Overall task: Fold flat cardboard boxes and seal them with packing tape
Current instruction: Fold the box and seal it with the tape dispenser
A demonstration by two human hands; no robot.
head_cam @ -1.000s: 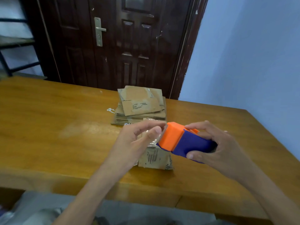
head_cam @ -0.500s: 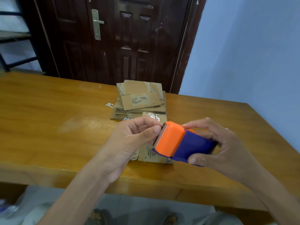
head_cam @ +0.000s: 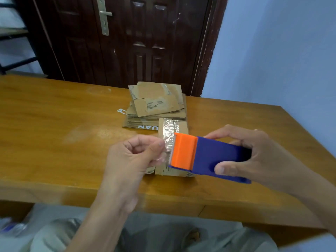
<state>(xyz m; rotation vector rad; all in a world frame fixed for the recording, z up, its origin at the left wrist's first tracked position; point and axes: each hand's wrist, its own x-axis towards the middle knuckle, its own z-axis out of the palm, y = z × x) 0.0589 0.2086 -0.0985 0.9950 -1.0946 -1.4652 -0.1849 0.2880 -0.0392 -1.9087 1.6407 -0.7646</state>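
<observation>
Orange at its cutter end and blue along the body, the tape dispenser [head_cam: 205, 157] is held above the near part of the wooden table [head_cam: 54, 142] in the right hand [head_cam: 254, 153], whose fingers curl over its far side while the thumb presses on the near side. The left hand [head_cam: 132, 157] is curled, with thumb and forefinger pinching the free end of the clear packing tape [head_cam: 168, 142] just at the orange end; the strip is crinkled and glossy, and how much of it has been drawn out is hard to judge against the shiny tape behind it. Directly below the two hands sits a small folded cardboard box [head_cam: 172, 128], its top already crossed by a band of clear tape, its near edge showing under the dispenser. Just behind the box, touching or nearly so, lies a stack of flat cardboard boxes [head_cam: 156, 106], the top sheets skewed and marked with old tape. Beyond the table stands a dark brown door [head_cam: 138, 39] with a metal handle [head_cam: 104, 15], and a pale blue wall [head_cam: 281, 51] fills the right side.
</observation>
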